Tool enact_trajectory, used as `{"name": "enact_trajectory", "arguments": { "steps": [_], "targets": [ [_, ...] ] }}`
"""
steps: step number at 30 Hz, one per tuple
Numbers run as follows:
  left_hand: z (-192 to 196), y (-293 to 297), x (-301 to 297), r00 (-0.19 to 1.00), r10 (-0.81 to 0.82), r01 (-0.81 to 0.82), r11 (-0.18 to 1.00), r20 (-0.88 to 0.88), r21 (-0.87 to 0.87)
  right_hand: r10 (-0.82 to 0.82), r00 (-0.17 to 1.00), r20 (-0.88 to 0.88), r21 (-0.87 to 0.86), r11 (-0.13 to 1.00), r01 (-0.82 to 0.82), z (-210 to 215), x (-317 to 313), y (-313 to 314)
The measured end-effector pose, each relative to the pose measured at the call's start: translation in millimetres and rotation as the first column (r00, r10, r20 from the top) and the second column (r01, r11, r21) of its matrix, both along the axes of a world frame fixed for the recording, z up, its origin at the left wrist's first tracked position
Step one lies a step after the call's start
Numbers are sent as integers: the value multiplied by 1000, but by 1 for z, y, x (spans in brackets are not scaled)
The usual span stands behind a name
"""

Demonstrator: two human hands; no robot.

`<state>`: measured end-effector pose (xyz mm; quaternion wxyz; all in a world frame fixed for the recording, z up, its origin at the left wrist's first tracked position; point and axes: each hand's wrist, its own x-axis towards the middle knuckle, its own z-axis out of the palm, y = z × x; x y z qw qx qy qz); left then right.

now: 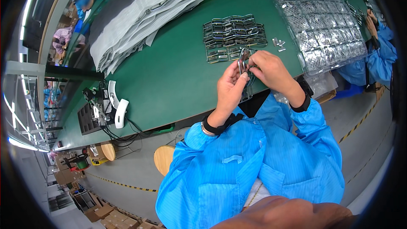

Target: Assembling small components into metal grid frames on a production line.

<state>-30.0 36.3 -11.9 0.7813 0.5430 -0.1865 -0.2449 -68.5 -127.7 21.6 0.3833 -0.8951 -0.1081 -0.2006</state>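
Observation:
At the near edge of the green table, my left hand (230, 87) is closed around a slim, shiny metal wire part (242, 61), holding it upright. My right hand (270, 68) presses in from the right with fingers pinched at that part; whatever lies between its fingertips is hidden. More thin metal wire (247, 92) shows below my hands. Just beyond them lies a layered group of bent wire frames (233, 34) carrying small dark and silvery pieces. To the right of these frames, several small silvery metal pieces (278, 43) are scattered loose.
Clear plastic trays (316, 21) with many metal parts cover the table's right side. A thick stack of white sheets (140, 21) leans at the far left. White curved devices (121, 112) and cables stand near left. Another person's hand (372, 24) works at far right.

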Motion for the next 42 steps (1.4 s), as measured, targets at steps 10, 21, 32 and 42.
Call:
{"name": "enact_trajectory", "arguments": {
  "steps": [10, 21, 32, 42],
  "targets": [
    [-3, -12, -8, 984, 166, -162, 984, 58, -74, -359, 934, -4, 133, 925, 356, -15, -7, 31],
    [-8, -6, -12, 854, 147, -225, 970, 499, 98, -276, 938, -208, 507, 790, 345, -14, -10, 30],
    [6, -12, -14, 880, 358, -344, 934, 312, -100, 271, 919, -287, 957, 124, 262, -12, -14, 11],
    [4, -5, -4, 822, 186, -266, 961, 539, 73, 411, 895, -173, 984, 45, 170, -10, -23, 20]
  ]
}}
